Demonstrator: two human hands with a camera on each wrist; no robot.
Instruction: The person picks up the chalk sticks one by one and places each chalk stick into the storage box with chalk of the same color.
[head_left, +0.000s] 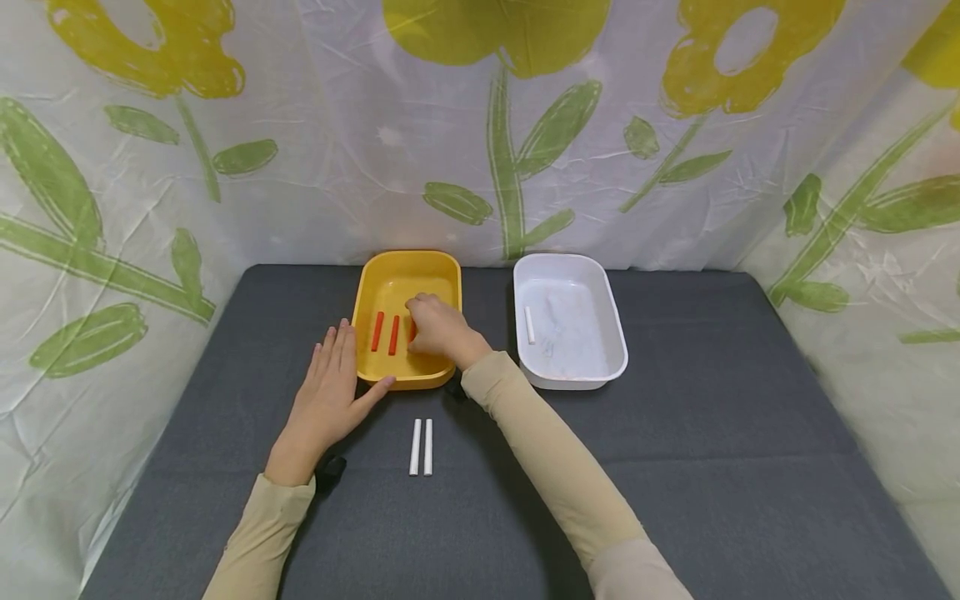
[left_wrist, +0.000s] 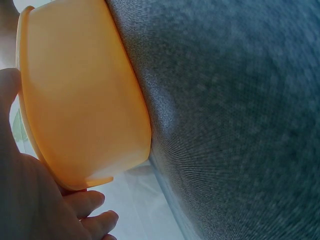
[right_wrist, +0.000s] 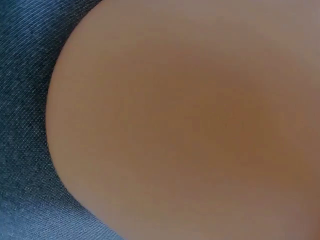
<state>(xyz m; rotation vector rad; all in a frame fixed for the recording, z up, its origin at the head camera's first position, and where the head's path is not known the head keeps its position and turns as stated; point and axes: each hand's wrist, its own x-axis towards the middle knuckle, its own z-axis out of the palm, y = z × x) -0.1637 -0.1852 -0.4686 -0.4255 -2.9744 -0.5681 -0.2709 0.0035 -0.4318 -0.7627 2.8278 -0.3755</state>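
Three red sticks (head_left: pixel 394 335) in one yellow tray (head_left: pixel 408 279) just left of frame centre, long axes near upright in the picture, the rightmost red stick (head_left: pixel 412 330) partly hidden at the left edge of the nearer right hand (head_left: pixel 441 329), fingers and thumb curled in a seeming pinch on it. Left hand (head_left: pixel 330 400) straight-fingered, thumb spread, against the tray's lower-left side, with nothing gripped. Farther out, two white sticks (head_left: pixel 416 447) side by side on the table (head_left: pixel 712 400) at lower centre, plus one single white stick (head_left: pixel 530 325) in one white tray (head_left: pixel 573 350), right of centre.
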